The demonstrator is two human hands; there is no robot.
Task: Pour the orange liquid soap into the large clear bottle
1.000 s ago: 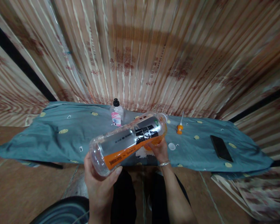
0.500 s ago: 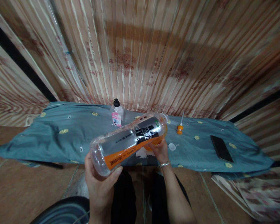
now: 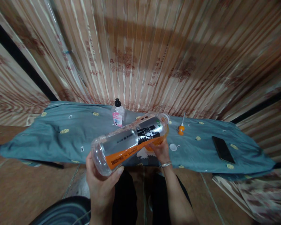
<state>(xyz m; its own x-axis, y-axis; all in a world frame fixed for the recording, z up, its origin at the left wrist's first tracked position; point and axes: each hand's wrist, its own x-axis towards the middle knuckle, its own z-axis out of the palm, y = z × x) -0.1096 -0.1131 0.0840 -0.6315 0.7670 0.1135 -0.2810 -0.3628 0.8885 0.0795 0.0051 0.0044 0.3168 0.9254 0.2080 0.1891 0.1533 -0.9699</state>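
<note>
Striped curtain [image 3: 140, 62] with reddish tree prints fills the whole back of the head camera view, and in front of it is a long narrow table with a blue-green cloth [image 3: 49, 137] dotted with yellow patches. Main thing here is a big clear bottle [image 3: 128, 140] with a silver and orange label, held tilted over the middle of the cloth, neck off toward the right. Left hand [image 3: 101, 184] has its fingers wrapped around the bottom end, thumb along the near side, so that's a proper grip. Right hand [image 3: 162, 151], with a bracelet [image 3: 165, 164] on the wrist, is up by the neck end, but most of its fingers are hidden, so I can't tell what they're gripping. Something orange peeks out there too. Behind the bottle stands a smaller black-topped bottle [image 3: 117, 117]; over to the right are an orange pump [image 3: 181, 130], a white disc [image 3: 173, 147] and a black phone [image 3: 223, 150].
</note>
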